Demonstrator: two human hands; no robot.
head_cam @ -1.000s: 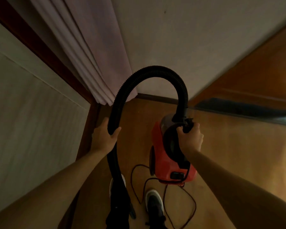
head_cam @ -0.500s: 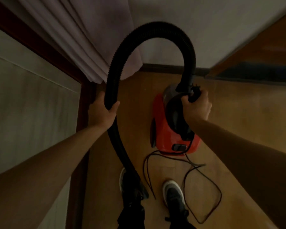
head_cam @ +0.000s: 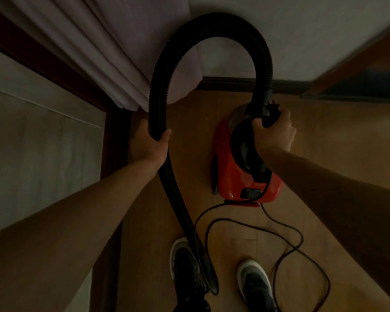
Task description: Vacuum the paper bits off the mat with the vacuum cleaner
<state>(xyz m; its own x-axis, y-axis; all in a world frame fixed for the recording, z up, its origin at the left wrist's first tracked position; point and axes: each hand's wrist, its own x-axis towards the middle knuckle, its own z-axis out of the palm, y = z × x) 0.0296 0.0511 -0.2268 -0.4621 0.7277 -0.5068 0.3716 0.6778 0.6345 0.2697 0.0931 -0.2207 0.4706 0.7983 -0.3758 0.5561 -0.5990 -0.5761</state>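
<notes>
The red vacuum cleaner (head_cam: pixel 245 176) is low in front of the person, over the wood floor (head_cam: pixel 336 154). I cannot tell if it sits on the floor or is lifted a little. The right hand (head_cam: pixel 274 134) has its fingers curled tight round the black handle on top, I think so that the heavy part can be carried. The left hand (head_cam: pixel 150 143) is wrapped round the black hose (head_cam: pixel 212 23), with the thumb on one side and the fingers on the other. That grip keeps the long hose up in a big loop, so it does not drag or trip the feet. The end of the hose hangs just beside the left shoe (head_cam: pixel 178 255). The cord (head_cam: pixel 300 236) lies loose on the floor near the right shoe (head_cam: pixel 254 282). A curtain (head_cam: pixel 122 52) hangs close on the left. No mat and no paper bits show here, so the cleaning has likely not begun.
</notes>
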